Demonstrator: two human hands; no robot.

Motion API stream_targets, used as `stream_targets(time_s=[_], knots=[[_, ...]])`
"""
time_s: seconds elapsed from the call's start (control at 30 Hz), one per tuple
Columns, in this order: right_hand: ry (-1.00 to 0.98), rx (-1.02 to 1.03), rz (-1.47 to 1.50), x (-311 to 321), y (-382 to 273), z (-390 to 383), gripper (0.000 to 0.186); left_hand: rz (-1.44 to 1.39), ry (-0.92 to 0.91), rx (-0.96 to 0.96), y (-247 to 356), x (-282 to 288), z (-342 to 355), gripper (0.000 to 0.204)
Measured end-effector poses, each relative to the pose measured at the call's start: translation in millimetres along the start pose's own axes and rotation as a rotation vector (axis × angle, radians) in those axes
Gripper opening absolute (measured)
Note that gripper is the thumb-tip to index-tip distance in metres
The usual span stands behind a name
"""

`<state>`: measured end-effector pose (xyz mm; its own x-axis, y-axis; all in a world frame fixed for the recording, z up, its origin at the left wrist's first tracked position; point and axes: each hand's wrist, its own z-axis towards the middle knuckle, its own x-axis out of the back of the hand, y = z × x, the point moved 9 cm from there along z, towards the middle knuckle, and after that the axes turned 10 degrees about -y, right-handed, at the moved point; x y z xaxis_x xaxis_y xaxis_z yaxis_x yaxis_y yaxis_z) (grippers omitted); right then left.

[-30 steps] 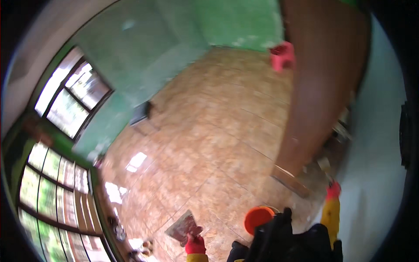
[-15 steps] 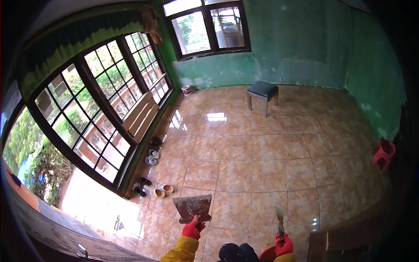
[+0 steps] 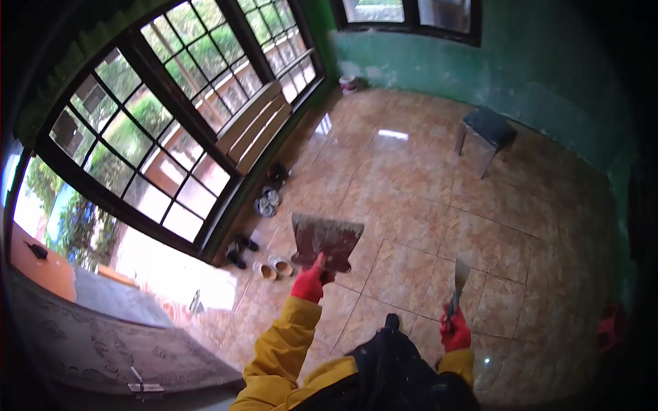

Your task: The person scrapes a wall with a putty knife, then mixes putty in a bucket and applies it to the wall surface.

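Red-gloved left hand [image 3: 310, 282], grey-brown trowel board [image 3: 326, 241], mottled brown floor tiles [image 3: 411, 178].

No packages, labels, signs or screens.

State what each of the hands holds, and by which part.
The left hand grips a flat, smeared plasterer's board at its lower edge; the right hand grips a putty knife by its handle.

Left hand [image 3: 310, 282] raised, fist closed; right hand [image 3: 456, 331] lower, gripping
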<state>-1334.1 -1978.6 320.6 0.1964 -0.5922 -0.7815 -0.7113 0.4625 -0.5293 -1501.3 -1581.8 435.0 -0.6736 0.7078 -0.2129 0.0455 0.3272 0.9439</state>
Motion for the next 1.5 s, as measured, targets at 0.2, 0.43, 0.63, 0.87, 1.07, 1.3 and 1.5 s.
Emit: stream_targets(time_s=[0.2, 0.43, 0.63, 0.87, 1.07, 1.3, 1.5], knots=[[-0.202, -0.191, 0.040, -108.7, -34.8, 239.0, 0.039, -0.031, 0.173, -0.063, 22.6, 32.8, 114.3, 0.032], [-0.308, -0.362, 0.144, -189.9, -22.3, 520.4, 0.040, -0.399, 0.443, -0.051, 12.3, 121.4, 281.3, 0.026], [-0.141, -0.241, 0.281, -195.0, -72.6, 668.4, 0.034, -0.348, 0.365, 0.035, 86.7, 104.5, 530.0, 0.033], [0.186, -0.028, 0.355, -138.4, -132.7, 805.2, 0.024, 0.369, 0.112, -0.103, 129.3, 76.4, 843.7, 0.051], [0.216, -0.045, 0.334, -159.6, -151.3, 1041.5, 0.023, 0.822, 0.054, 0.305, 100.3, 111.6, 1016.3, 0.054], [0.040, -0.235, 0.043, -396.8, -186.6, 1381.1, 0.022, -0.210, 0.397, 0.357, 162.9, 150.4, 1168.9, 0.044], [-0.038, -0.275, 0.003, -481.4, -146.7, 1572.2, 0.022, -0.433, 0.409, 0.269, 221.8, 185.3, 1397.5, 0.045]])
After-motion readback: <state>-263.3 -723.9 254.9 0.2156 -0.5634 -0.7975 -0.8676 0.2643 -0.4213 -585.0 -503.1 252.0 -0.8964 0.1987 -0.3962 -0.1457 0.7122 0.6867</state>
